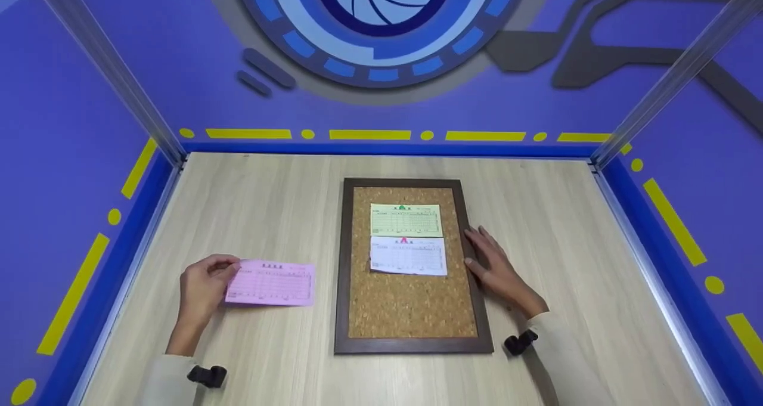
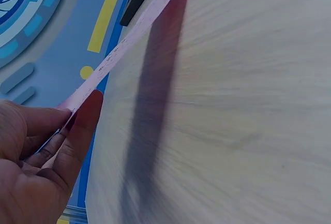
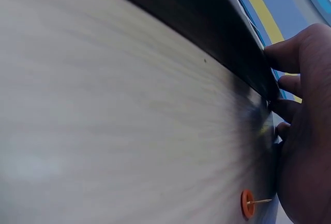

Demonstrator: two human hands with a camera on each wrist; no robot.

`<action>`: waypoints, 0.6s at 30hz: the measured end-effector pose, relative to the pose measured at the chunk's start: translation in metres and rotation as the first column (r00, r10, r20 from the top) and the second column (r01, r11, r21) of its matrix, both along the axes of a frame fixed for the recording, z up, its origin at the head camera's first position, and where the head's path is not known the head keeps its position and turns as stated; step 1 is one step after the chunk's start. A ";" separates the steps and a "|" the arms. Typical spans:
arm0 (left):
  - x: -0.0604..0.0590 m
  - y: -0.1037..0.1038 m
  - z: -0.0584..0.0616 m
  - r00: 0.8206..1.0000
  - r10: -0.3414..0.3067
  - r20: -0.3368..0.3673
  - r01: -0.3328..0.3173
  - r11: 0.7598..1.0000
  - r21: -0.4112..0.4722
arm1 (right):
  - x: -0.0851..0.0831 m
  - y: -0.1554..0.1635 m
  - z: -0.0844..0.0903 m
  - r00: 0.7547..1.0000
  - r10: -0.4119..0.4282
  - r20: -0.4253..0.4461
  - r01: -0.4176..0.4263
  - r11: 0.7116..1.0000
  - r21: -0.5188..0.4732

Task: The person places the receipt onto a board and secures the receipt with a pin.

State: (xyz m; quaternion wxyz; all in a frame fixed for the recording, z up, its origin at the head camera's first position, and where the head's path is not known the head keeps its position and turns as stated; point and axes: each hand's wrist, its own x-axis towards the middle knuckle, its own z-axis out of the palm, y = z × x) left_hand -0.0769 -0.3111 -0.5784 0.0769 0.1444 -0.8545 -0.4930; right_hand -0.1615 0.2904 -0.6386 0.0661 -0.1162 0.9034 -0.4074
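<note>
Left hand point(image 1: 202, 287) pinched the pink printed paper slip point(image 1: 271, 284); right hand point(image 1: 498, 269) lay open.
Its straight fingers touched my dark-framed cork pinboard's point(image 1: 411, 310) right edge, mid-worktop; an orange pushpin point(image 3: 248, 204) lay beside.

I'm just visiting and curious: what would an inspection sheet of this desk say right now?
Surface: pale wood-grain table, flat, walled on three sides.
Job's things: pink slip held at its left edge, to the left of the cork board; green slip and white slip pinned on the cork.
Clutter: one orange pushpin lying on the table under the right palm.
Hands: left hand pinches the pink slip; right hand rests with straight fingers against the board's right frame.
Cables: nothing seen.
Surroundings: purple walls with yellow dashes, blue circular emblem, metal corner posts.
</note>
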 end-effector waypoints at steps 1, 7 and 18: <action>0.000 0.000 0.001 1.000 0.003 0.002 -0.003 1.000 0.009 | 0.000 0.000 0.001 1.000 0.001 0.002 -0.001 1.000 0.000; 0.001 0.002 0.009 1.000 0.010 0.002 -0.010 0.998 0.061 | 0.000 0.000 0.002 1.000 0.002 0.023 -0.002 1.000 -0.001; -0.001 0.012 0.019 0.999 0.027 -0.040 -0.019 0.983 0.183 | -0.003 0.000 0.003 1.000 0.026 0.003 -0.026 1.000 -0.004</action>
